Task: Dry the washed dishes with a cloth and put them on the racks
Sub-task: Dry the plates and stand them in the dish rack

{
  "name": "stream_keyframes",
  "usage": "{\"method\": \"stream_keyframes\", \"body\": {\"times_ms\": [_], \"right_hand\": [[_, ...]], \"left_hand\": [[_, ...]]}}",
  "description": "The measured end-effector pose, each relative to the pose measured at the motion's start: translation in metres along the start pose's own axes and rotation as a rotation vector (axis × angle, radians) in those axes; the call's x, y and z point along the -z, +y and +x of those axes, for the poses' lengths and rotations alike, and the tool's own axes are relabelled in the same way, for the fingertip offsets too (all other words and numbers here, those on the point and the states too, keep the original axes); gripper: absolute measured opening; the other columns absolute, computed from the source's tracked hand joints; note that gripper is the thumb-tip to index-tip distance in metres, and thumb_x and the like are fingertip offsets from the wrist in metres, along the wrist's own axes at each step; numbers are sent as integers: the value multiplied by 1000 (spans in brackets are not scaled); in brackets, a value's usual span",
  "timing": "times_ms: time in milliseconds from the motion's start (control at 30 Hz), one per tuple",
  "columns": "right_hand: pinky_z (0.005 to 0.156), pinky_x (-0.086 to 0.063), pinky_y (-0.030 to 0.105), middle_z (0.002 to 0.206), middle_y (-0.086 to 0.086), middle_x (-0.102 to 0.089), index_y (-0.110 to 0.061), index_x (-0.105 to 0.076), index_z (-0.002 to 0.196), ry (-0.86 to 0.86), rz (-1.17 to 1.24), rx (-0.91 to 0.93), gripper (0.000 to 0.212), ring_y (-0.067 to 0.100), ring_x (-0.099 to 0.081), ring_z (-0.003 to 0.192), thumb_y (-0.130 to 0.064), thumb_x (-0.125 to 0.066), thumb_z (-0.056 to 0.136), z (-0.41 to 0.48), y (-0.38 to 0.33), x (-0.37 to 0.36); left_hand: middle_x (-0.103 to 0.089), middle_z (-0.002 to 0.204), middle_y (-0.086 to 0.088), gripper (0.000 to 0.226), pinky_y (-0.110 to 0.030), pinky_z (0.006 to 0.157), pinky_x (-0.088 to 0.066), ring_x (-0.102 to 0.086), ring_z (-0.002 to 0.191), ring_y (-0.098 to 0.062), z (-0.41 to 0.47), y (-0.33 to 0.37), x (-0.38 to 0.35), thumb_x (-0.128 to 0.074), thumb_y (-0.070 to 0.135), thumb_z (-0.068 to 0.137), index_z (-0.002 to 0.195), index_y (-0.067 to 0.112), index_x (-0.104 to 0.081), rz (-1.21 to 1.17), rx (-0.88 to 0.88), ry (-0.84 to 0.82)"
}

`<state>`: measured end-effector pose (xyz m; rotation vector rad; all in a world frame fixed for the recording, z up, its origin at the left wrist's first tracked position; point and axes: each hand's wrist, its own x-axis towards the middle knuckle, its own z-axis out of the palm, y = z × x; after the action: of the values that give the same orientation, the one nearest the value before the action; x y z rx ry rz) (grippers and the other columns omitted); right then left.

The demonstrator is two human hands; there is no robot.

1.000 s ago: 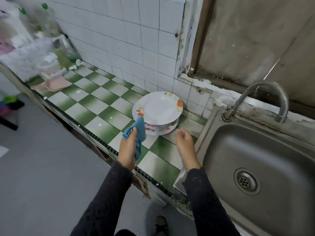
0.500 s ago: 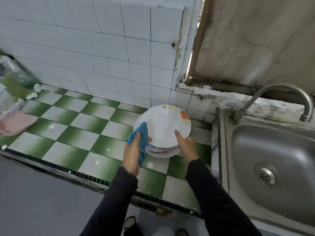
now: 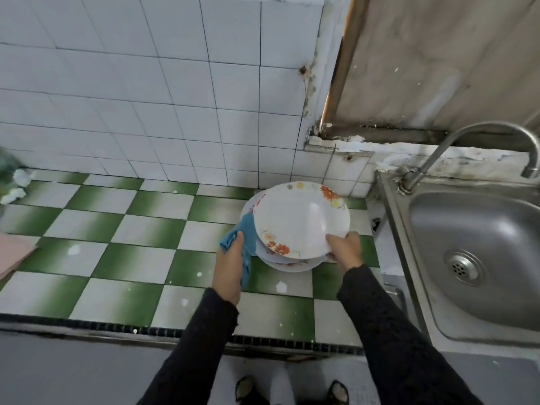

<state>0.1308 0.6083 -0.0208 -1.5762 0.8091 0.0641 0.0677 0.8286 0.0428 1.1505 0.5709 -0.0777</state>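
A stack of white plates with orange and yellow flowers [image 3: 287,260] stands on the green and white checked counter [image 3: 137,258], close to the sink. My right hand [image 3: 344,249] grips the near right rim of the top plate [image 3: 298,220], thumb on top, and the plate is tilted up off the stack. My left hand [image 3: 230,264] holds a blue cloth [image 3: 244,238] against the stack's left edge.
A steel sink [image 3: 473,258] with a curved tap [image 3: 455,144] lies to the right. White wall tiles rise behind the counter. A pink object [image 3: 13,252] and some blurred items sit at the far left. The counter's front edge runs below my arms.
My right hand reached the stack, took the top plate's rim and tilted it up. My left hand with the cloth moved to the plates' left edge. The camera swung towards the wall.
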Motion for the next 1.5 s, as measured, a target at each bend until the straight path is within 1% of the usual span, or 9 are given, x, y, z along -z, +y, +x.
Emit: {"method": "stream_keyframes", "body": {"times_ms": [133,200,500,633,767,1033,1167,1267,1500], "right_hand": [[97,-55,48,125,16,-60,-5,-48,121,77,51,48,36,31,-59,110,0,-60,87,-2,2,11],[98,-53,54,126,13,-57,-7,-44,125,83,73,78,39,32,-58,115,-3,-60,90,-3,-3,16],[81,-60,44,117,2,-53,-13,-36,129,50,184,239,34,19,-59,103,-2,-44,97,-38,-39,16],[86,-60,49,115,5,-55,-17,-36,122,42,133,300,30,25,-61,105,-3,-44,96,-48,-55,9],[80,-58,42,107,3,-57,-21,-34,121,59,134,323,32,20,-63,93,-4,-44,96,-51,-67,9],[80,-58,34,105,-9,-52,-25,-32,128,21,206,313,36,13,-60,94,-5,-44,101,-49,-69,15],[75,-52,23,117,-2,-54,-24,-32,142,39,309,243,39,7,-57,95,-16,-45,106,-38,-61,17],[73,-48,18,129,1,-55,-19,-35,149,57,348,219,41,4,-57,96,-28,-41,109,-33,-50,20],[98,-55,45,131,3,-62,-24,-48,142,16,472,182,48,24,-62,114,-54,-40,105,-42,-57,28]], "left_hand": [[-56,53,8,22,-17,54,-49,-56,55,-6,0,9,3,-41,23,105,93,12,-55,-30,20,-132],[-63,66,3,20,-24,67,-51,-60,70,-15,-1,14,2,-42,23,105,94,14,-56,-10,-2,-134],[-63,96,-8,23,-22,63,-58,-67,79,-13,2,17,6,-38,25,106,115,14,-55,-5,2,-248],[-58,85,-6,21,-19,54,-55,-63,69,-12,-1,19,5,-36,21,106,103,12,-55,-39,9,-203],[-49,79,-8,23,-26,67,-52,-55,73,-15,-2,15,2,-40,24,105,87,17,-53,-16,-18,-152],[-56,59,5,19,-18,48,-50,-58,51,-3,-8,8,-7,-42,24,104,92,14,-54,-39,-22,-81],[-57,79,-3,17,-26,65,-48,-56,74,-13,-3,6,-9,-42,26,104,96,17,-55,-49,-38,-30],[-57,87,-6,18,-27,64,-48,-56,76,-14,3,2,-10,-41,26,104,97,19,-55,-56,-63,-9],[-60,85,0,23,-16,55,-52,-60,66,-3,10,-7,-19,-40,31,104,108,14,-55,12,-162,-2]]}}
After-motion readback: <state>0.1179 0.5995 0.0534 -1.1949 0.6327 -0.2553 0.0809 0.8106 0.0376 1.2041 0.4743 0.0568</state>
